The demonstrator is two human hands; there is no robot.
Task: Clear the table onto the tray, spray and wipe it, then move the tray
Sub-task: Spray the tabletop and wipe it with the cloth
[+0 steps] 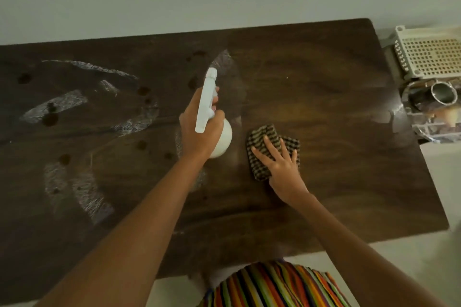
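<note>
Stage: spray and wipe. I judge the clearing done, since the dark wooden table carries nothing but the two tools in my hands.

Left hand: fingers clenched around the neck of a white spray bottle, one finger at the trigger; the nozzle points away from me toward the far middle of the table.

Right hand: fingers spread flat and pressing down on a checked cloth, which lies bunched on the table just right of the bottle. It is pinned under the palm, not gripped.

Surface, left half: dark round spots and pale streaks of wet or residue remain, so I judge this side not yet wiped.

Surface, right half: even and smear-free around the cloth; it looks largely done.

Tray: off the right end of the table, touching or just past its edge — I cannot tell which. It looks clear or reflective.

Tray contents: a shiny metal cup lying on its side, with other items beside it too blurred to name.

Basket: a white perforated basket sits beyond the tray, tilted; nothing shows inside it.

Left to do: finish spraying and wiping the left half — then move the tray.
</note>
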